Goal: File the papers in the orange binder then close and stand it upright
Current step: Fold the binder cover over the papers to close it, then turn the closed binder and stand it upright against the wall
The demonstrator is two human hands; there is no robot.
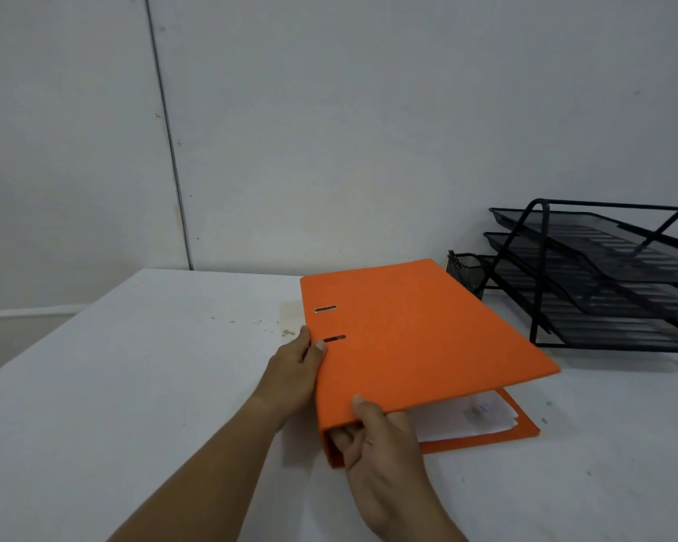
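The orange binder (411, 330) lies flat on the white table (134, 377), its front cover down but gaping a little at the right edge. White papers (470, 418) show inside the gap, lying on the back cover. My left hand (296, 369) grips the spine side, thumb on the cover beside the lower of two slots. My right hand (376, 444) holds the near end at the spine, thumb on top of the cover and fingers curled inside the opening.
A black wire three-tier letter tray (611, 275) stands at the back right of the table, with a small black mesh cup (464, 269) beside it, just behind the binder. A grey wall runs behind the table. Small brown stains mark the tabletop left of the binder.
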